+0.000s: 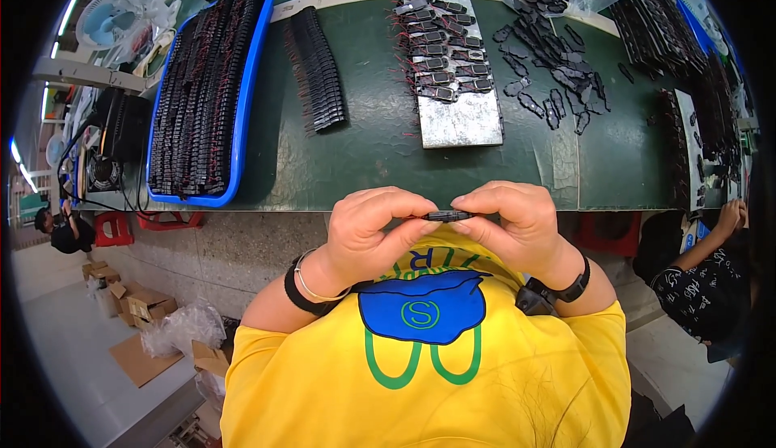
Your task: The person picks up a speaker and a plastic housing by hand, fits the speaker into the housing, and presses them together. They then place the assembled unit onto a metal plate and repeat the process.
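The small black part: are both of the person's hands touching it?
Touching. The head view shows the small black part pinched between the fingertips of the left hand and the right hand, with no gap visible.

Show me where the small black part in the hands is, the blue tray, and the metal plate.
small black part [447, 216], head view, its middle between the fingertips
blue tray [242, 117], head view, right rim
metal plate [461, 121], head view, bare near end

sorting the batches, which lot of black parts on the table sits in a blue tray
The far-left lot: its rows fill the blue tray. The row beside it, the metal plate's lot and the loose pile lie outside it.
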The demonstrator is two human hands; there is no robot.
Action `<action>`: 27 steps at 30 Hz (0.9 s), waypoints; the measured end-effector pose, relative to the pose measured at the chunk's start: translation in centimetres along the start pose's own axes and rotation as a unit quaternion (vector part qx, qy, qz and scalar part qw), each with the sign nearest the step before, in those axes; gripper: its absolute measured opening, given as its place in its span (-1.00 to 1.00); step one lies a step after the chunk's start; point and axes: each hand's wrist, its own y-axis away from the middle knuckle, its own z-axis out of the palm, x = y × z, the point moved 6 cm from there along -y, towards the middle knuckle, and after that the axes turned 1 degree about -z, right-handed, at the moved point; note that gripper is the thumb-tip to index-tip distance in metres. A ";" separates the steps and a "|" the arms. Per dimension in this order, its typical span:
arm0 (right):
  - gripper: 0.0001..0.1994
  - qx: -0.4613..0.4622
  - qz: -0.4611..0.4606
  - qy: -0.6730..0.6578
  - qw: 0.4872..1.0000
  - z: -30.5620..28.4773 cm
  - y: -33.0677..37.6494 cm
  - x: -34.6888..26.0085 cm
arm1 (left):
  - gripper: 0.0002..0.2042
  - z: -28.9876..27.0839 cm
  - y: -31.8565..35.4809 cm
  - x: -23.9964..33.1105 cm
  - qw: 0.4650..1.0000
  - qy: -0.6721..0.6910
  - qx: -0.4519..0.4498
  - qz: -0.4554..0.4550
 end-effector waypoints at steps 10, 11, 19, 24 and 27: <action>-0.83 -0.022 -0.110 0.027 0.993 0.6 -0.3 -0.2 | -0.86 0.8 0.1 -1.0 0.999 0.014 -0.001 0.039; -0.83 -0.022 -0.109 0.026 0.993 0.6 -0.4 -0.1 | -0.85 0.8 0.3 -1.0 0.999 0.018 0.007 0.048; -0.83 -0.026 -0.128 0.057 0.990 0.3 -0.3 -0.5 | -0.75 -0.2 -1.1 0.7 0.999 -0.032 -0.006 0.035; -0.83 -0.031 -0.106 0.050 0.993 0.9 -0.3 -0.1 | -0.77 0.0 -1.3 0.9 0.991 -0.082 -0.066 0.088; -0.82 -0.035 -0.089 0.052 0.994 1.1 -0.3 -0.1 | -0.79 -0.1 -1.0 0.6 0.993 -0.076 -0.068 0.067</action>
